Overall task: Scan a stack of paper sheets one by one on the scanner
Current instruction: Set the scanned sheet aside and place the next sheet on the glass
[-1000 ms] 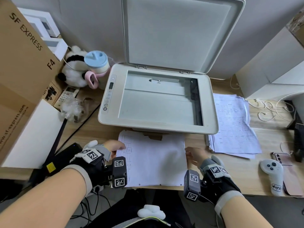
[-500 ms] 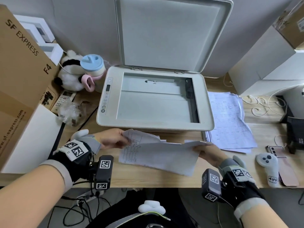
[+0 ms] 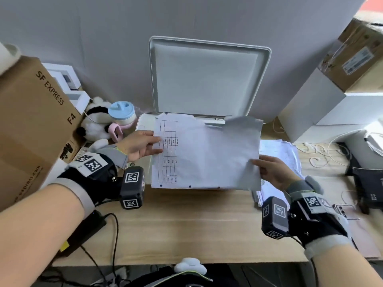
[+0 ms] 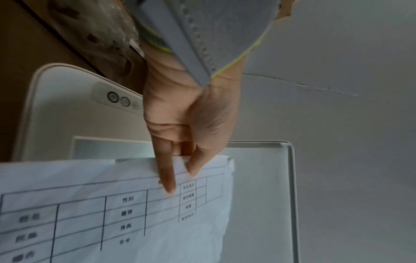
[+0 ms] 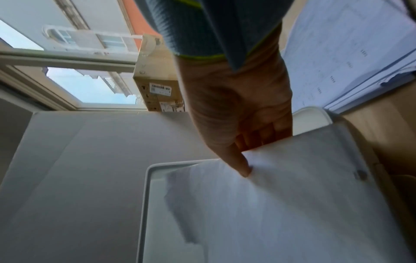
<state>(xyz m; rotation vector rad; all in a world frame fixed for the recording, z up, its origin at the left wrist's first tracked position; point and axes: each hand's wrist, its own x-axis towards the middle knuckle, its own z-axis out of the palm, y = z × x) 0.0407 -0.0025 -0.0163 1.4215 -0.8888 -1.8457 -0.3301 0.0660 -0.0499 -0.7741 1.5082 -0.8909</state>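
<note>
The left hand [image 3: 138, 146] is pinching the left edge of a paper sheet [image 3: 207, 154] printed with a table, thumb on top and fingers beneath, while the right hand [image 3: 273, 172] is pinching the opposite edge the same way. The sheet is hanging in the air over the scanner [image 3: 145, 121], covering its glass, with the scanner lid [image 3: 209, 77] standing open behind it. A paper stack [image 3: 279, 150] is lying on the wooden desk [image 3: 186, 224] just right of the scanner.
</note>
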